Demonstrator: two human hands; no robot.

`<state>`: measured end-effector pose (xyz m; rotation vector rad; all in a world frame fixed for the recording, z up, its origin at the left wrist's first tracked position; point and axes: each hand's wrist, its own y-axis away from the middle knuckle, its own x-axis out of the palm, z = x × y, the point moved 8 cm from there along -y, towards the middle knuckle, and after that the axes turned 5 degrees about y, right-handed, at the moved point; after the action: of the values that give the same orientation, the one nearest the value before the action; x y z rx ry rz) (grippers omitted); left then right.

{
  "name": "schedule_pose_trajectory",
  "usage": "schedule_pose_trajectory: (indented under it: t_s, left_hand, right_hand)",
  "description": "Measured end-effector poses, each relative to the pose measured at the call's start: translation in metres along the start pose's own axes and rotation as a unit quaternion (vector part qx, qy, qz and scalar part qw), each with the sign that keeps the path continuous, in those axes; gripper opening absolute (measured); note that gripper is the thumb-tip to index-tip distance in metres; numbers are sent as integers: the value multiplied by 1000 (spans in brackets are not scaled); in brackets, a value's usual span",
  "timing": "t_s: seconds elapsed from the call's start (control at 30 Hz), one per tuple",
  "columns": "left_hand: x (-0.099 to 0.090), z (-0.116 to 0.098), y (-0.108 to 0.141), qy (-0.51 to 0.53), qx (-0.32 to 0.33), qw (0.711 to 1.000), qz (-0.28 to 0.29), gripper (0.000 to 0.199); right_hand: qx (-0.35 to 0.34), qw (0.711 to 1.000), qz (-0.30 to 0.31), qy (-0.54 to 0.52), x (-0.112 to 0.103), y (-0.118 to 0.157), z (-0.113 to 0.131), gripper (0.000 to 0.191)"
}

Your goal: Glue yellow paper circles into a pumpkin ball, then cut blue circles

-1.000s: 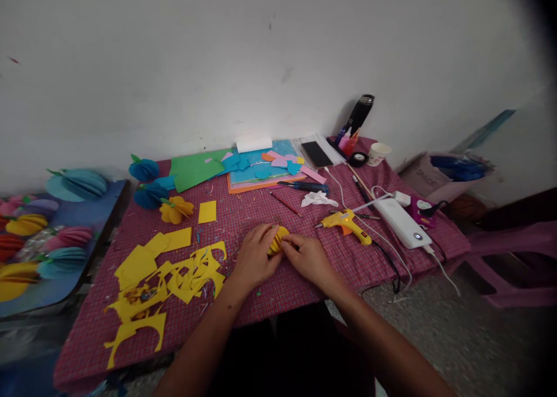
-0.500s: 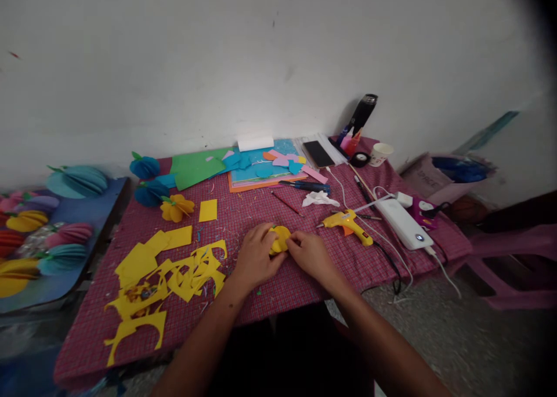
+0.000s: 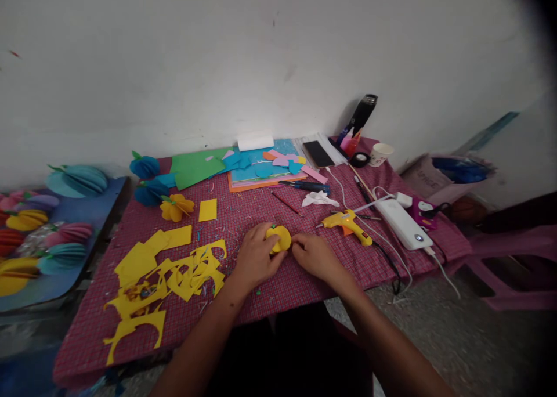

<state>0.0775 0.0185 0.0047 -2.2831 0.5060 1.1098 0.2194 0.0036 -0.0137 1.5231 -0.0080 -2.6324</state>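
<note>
A round yellow paper piece (image 3: 281, 238) with a bit of green at its upper edge is held low over the table in my left hand (image 3: 257, 251). The thumb and fingers close around its left side. My right hand (image 3: 315, 255) is closed, its fingertips pinched together just beside the paper's right edge. Whatever may be between those fingertips is too small to make out. To the right lies a yellow hot glue gun (image 3: 348, 223), its nozzle pointing toward my hands.
Yellow paper scraps (image 3: 187, 275) cover the table's left part. Behind them are a yellow paper flower (image 3: 177, 208) and blue paper shapes (image 3: 150, 192). A pencil (image 3: 287, 204), tissue (image 3: 319, 198), phone (image 3: 318, 153), cup (image 3: 381, 153) and white power bank (image 3: 402, 224) with cables lie farther right.
My right fingers have moved slightly right, off the paper's edge. The yellow paper has turned so that its round face shows more fully. My left hand has stayed around it.
</note>
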Motion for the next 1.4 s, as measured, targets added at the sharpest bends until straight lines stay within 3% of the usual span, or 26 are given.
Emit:
schedule_pose_trajectory:
  t_s: [0.1, 0.2, 0.27, 0.37, 0.5, 0.7, 0.8, 0.9, 1.07, 1.23, 1.4]
  left_hand:
    - [0, -1, 0, -3, 2, 1000, 1, 22]
    - [1, -2, 0, -14, 6, 1000, 9, 23]
    - [1, -2, 0, -19, 7, 1000, 12, 22]
    - [1, -3, 0, -18, 7, 1000, 13, 22]
    - [1, -4, 0, -21, 5, 1000, 16, 23]
    - [4, -3, 1, -26, 5, 1000, 17, 24]
    - [5, -2, 0, -18, 6, 1000, 14, 23]
    - [7, -1, 1, -16, 6, 1000, 15, 24]
    - [7, 0, 2, -17, 3, 1000, 9, 22]
    - [7, -1, 1, -18, 7, 1000, 8, 22]
    - [7, -1, 1, -19, 8, 1000, 11, 23]
  right_hand:
    - [4, 997, -73, 17, -28, 15, -16, 29]
    - [56, 972, -203, 103, -70, 33, -57, 31]
    - [84, 954, -226, 175, -86, 38, -85, 33]
    - [131, 934, -200, 265, -92, 36, -114, 36]
    - [165, 929, -139, 301, -81, 24, -127, 30]
    - [160, 953, -112, 232, -73, 18, -140, 20]
    - [183, 961, -129, 160, -74, 25, -147, 25]
    - [194, 966, -149, 80, -77, 31, -142, 29]
    - [109, 991, -78, -28, -69, 22, -101, 23]
    - [118, 982, -105, 99, -69, 21, -75, 40]
    - [71, 965, -120, 222, -64, 17, -54, 34]
